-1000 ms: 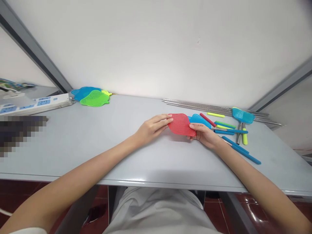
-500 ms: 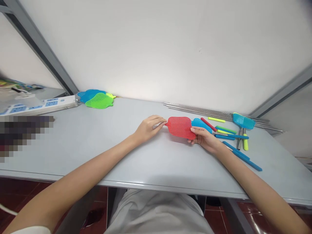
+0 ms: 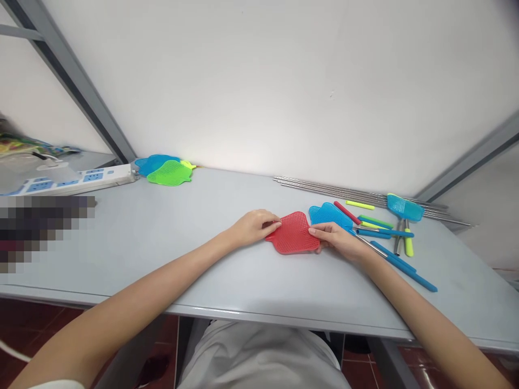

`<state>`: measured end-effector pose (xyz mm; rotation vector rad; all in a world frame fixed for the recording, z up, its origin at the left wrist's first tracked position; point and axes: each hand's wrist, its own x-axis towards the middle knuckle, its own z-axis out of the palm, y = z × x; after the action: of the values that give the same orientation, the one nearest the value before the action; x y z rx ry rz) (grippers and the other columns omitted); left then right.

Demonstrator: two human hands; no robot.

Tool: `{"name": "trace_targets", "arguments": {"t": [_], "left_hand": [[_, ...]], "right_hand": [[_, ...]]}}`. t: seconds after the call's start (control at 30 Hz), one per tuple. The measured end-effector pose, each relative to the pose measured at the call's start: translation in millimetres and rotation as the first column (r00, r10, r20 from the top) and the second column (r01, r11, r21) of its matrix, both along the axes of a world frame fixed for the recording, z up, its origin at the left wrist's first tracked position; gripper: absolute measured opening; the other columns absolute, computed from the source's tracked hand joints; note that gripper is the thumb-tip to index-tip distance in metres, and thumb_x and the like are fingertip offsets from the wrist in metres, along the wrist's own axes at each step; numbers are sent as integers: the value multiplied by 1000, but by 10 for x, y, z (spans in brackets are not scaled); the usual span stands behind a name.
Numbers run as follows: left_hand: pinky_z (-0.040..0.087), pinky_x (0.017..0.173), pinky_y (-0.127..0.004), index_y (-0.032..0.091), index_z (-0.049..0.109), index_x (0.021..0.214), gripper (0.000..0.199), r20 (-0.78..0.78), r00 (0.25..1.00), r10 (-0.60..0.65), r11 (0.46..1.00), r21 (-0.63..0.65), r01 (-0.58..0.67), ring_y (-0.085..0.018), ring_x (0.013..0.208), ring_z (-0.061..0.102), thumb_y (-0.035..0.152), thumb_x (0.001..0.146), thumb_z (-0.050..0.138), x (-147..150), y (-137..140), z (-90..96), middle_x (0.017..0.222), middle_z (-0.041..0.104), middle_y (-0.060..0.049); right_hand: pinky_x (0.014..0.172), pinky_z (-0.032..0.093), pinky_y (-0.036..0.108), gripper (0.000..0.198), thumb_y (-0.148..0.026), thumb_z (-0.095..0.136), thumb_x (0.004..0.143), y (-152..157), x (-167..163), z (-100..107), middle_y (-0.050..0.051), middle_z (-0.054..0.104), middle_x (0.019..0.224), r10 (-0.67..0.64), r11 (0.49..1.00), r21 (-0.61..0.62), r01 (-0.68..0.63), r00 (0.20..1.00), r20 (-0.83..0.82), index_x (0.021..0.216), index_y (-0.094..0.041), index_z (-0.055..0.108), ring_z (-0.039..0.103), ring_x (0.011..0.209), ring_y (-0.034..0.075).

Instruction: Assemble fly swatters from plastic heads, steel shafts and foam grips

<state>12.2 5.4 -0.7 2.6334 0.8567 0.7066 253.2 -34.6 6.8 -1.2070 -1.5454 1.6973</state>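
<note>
A red perforated fly swatter head [image 3: 295, 233] is held between my two hands, low over the grey table. My left hand [image 3: 256, 227] pinches it at its left, stem end. On the far side my right hand [image 3: 335, 239] grips the right edge, thumb on top and fingers partly hidden beneath. Just behind my right hand lie blue fly swatter heads [image 3: 329, 214], with thin metal rods and blue grips [image 3: 401, 260] reaching right.
Long metal rods [image 3: 324, 187] lie along the wall. Red, green and yellow grip tubes [image 3: 360, 205] and a blue-and-yellow swatter head [image 3: 405, 207] sit at right. Green and blue swatter heads [image 3: 170, 173] lie at back left, beside a white power strip [image 3: 87, 181].
The red swatter head has come down and nearer to me, and is turned flatter. My left hand has shifted from its stem tip onto its left end.
</note>
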Motion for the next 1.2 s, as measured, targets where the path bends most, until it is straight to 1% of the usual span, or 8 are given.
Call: {"name": "trace_targets", "arguments": {"t": [0.13,0.23,0.33,0.5,0.63,0.73,0.93,1.2], "left_hand": [[43,69,-26,18,62,96,32,-22,1000,5,1000,5,-5,-13,74,54,36,84,38,-7,7,-12,80,59,-5],[43,75,-28,19,61,99,33,-8,1000,12,1000,2,-12,-14,81,52,38,83,40,-15,12,-25,87,56,-6],[41,82,-31,19,60,101,34,-12,1000,28,1000,13,-28,-16,88,50,40,82,41,-22,24,-39,92,54,-6],[40,85,-33,19,59,103,36,-28,998,53,998,35,-52,-17,93,49,41,82,41,-31,52,-52,96,54,-7],[39,86,-34,19,58,103,36,-34,999,40,999,39,-38,-18,95,49,41,82,40,-36,73,-52,99,56,-7],[37,88,-34,19,57,104,35,-35,999,3,999,34,-1,-17,96,50,39,83,39,-40,84,-43,101,59,-6],[37,86,-32,19,57,103,32,-22,999,-24,1000,14,24,-16,93,51,37,84,39,-44,83,-8,101,62,-4],[37,84,-30,22,57,105,31,-28,999,-33,999,7,33,-15,92,50,36,84,39,-52,98,-26,103,63,-1]], "right_hand": [[55,48,22,38,-46,52,75,-13,-10,43,7,62,69,-22,1000,21,21,997,75,86,-11,62,59,60,12],[54,49,22,41,-48,49,75,-11,-2,53,7,62,65,-15,999,53,8,991,137,87,-11,61,58,55,11],[53,48,22,41,-50,46,77,4,25,40,6,62,61,-10,995,102,-10,982,190,83,-11,59,57,51,10],[50,48,22,40,-50,48,75,48,94,-16,4,60,58,-95,986,152,64,973,210,86,-13,58,58,51,11],[48,48,22,42,-49,51,73,95,147,-76,5,61,64,-158,975,180,128,973,165,93,-13,60,59,51,12],[47,49,23,43,-50,51,73,128,176,-113,7,62,70,-195,965,202,167,973,125,93,-12,60,58,50,11],[46,50,24,40,-49,52,73,161,196,-119,4,59,66,-302,932,232,280,951,66,90,-14,60,57,49,11],[44,48,23,38,-48,52,74,184,234,-127,4,57,65,-365,898,274,343,930,33,88,-13,58,57,49,11]]}}
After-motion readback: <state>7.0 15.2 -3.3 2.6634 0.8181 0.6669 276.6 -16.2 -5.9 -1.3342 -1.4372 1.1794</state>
